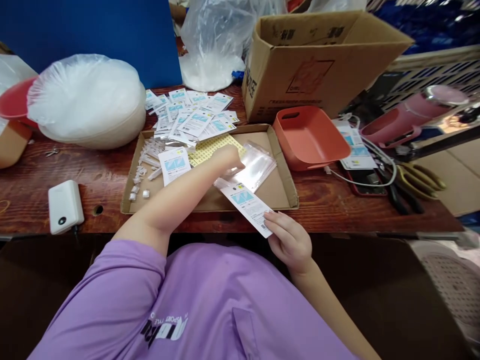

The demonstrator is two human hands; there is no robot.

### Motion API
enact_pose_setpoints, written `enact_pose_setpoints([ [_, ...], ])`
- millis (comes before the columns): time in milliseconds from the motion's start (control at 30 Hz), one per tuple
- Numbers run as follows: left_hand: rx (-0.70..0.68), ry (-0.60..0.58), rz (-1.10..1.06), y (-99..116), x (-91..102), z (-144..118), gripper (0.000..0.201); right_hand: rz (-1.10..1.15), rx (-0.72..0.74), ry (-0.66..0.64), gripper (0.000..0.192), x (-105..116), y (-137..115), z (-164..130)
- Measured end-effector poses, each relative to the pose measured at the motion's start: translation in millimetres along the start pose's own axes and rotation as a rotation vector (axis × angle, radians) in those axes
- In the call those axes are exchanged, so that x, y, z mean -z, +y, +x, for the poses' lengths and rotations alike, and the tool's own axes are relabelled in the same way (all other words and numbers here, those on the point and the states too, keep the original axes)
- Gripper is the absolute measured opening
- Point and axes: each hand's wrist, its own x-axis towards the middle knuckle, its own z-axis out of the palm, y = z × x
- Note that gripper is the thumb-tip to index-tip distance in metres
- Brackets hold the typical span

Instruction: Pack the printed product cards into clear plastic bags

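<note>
Already a fair heap of filled packets (195,117) lay at the far left of the flat tray (287,187), with a big box (311,60) behind it. A stack of clear sleeves (258,167) remained near the tray's middle and loose white parts (144,167) at its left, so plenty seemed left. The right hand (290,242) pinched a printed card (247,205) by its near end. The left hand (227,157), fingers curled, touched the sleeves.

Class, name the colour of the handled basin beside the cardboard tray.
Orange-red basin, clearest in the head view.
</note>
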Motion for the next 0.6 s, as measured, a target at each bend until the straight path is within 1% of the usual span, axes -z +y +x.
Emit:
enact_pose_setpoints([
  [133,-0.046,0.094,-0.035,-7,5.4,-13,0.038,0.006,0.039,0.02,0.049,-4,7,6],
  [233,-0.072,0.138,-0.022,-12,9.6,-22,0.028,0.018,0.07,0.035,0.049,-5,8,9],
  [367,-0.064,0.197,0.03,-19,8.9,-34,0.031,0.033,0.099,0.04,0.045,-7,1,10],
  [533,-0.103,0.329,0.093,-23,3.3,-51,0.038,0.058,0.124,0.025,0.037,-14,-9,10],
  [600,-0.112,0.339,0.113,-24,4.2,-55,0.038,0.063,0.117,0.026,0.035,-17,-10,9],
])
